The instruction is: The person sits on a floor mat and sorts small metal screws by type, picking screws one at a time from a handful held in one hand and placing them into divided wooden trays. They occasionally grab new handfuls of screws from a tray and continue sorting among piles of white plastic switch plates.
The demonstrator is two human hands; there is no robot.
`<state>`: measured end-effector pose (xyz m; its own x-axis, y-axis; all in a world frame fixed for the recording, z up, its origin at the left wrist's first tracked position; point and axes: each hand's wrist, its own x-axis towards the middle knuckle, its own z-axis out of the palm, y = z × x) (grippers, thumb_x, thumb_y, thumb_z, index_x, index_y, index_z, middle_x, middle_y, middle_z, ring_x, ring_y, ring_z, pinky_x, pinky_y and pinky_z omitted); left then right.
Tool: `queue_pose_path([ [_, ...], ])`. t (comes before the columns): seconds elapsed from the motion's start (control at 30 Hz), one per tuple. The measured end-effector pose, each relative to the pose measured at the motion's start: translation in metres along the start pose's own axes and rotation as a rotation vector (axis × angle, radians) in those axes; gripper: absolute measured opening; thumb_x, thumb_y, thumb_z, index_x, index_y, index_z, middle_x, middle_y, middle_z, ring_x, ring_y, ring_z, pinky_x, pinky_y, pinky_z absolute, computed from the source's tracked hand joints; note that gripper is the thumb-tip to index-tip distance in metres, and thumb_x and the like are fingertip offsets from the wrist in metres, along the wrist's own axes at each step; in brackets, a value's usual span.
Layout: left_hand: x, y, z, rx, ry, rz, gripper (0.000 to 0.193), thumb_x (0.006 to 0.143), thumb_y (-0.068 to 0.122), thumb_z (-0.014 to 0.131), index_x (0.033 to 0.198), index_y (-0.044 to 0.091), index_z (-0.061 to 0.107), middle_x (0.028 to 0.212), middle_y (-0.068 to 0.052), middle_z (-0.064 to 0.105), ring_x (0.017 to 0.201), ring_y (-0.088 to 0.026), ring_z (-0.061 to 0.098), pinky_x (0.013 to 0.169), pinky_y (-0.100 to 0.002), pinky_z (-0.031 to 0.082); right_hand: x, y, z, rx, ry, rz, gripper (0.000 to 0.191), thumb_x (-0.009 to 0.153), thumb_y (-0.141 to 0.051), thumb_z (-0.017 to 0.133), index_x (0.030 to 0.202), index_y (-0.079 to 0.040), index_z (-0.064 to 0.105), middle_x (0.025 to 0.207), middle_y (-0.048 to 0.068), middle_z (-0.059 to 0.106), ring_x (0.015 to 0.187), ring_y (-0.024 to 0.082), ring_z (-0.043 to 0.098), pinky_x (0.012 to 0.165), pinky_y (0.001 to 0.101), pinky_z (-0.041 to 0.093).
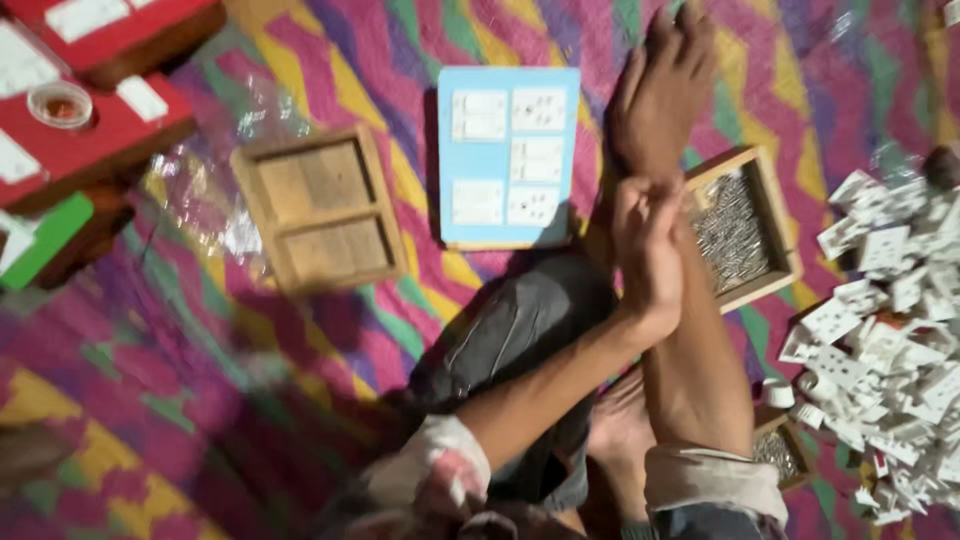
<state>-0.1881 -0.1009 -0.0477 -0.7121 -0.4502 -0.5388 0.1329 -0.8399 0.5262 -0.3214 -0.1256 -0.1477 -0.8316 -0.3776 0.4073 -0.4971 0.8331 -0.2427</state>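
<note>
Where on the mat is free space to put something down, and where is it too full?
The colourful mat is bare at lower left, below the empty wooden tray, and between that tray and the blue board. The right side is crowded: pile of white parts and tray of metal pieces.

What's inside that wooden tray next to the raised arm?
The wooden tray holds a heap of small silvery metal pieces, too blurred to identify. The right hand and left hand cover its left edge.

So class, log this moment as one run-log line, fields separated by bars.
left hand: grips right wrist | right hand: empty, above mat | nearest: tray of metal pins | ahead: blue board
</note>
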Motion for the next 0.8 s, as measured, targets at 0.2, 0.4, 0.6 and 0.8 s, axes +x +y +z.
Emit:
queue_pose_path([
  [0.2, 0.009, 0.007, -0.015, 0.001, 0.046, -0.054, 0.007, 0.100, 0.017, 0.061, 0.104, 0.011, 0.058, 0.094, 0.002, 0.057, 0.079, -0.005, 0.049, 0.072, -0.020, 0.042, -0.006, 0.010, 0.015, 0.031, 0.024, 0.099, 0.025, 0.113, -0.024, 0.053, 0.124, -0.002, 0.056, 0.127, 0.019, 0.046, 0.125, 0.036, 0.042, 0.107, 0.0525, 0.034],
  [0.4, 0.021, 0.018, -0.024, 0.093, 0.084, -0.031, 0.009, 0.103, 0.018, 0.059, 0.104, 0.009, 0.060, 0.098, 0.000, 0.060, 0.084, -0.008, 0.052, 0.071, -0.021, 0.044, 0.016, 0.030, 0.009, 0.132, -0.015, 0.070, 0.018, 0.110, -0.018, 0.059, 0.112, 0.000, 0.056, 0.114, 0.021, 0.051, 0.109, 0.040, 0.047, 0.095, 0.0533, 0.038],
  [0.6, 0.037, 0.019, -0.021, 0.045, 0.129, -0.083, 0.007, 0.099, 0.016, 0.055, 0.101, 0.011, 0.060, 0.096, -0.001, 0.060, 0.083, -0.008, 0.055, 0.068, -0.021, 0.045, 0.030, 0.025, 0.004, 0.091, 0.076, 0.002, 0.023, 0.111, -0.017, 0.067, 0.100, 0.001, 0.057, 0.106, 0.023, 0.054, 0.100, 0.042, 0.050, 0.087, 0.0517, 0.040],
  [0.8, 0.035, 0.016, -0.023, 0.057, 0.162, -0.151, 0.007, 0.101, 0.016, 0.056, 0.100, 0.010, 0.059, 0.091, -0.001, 0.056, 0.075, -0.010, 0.050, 0.065, -0.021, 0.044, 0.013, 0.009, 0.004, -0.008, 0.079, 0.165, 0.021, 0.109, -0.019, 0.062, 0.105, 0.001, 0.056, 0.114, 0.023, 0.051, 0.108, 0.041, 0.047, 0.095, 0.0525, 0.039],
])
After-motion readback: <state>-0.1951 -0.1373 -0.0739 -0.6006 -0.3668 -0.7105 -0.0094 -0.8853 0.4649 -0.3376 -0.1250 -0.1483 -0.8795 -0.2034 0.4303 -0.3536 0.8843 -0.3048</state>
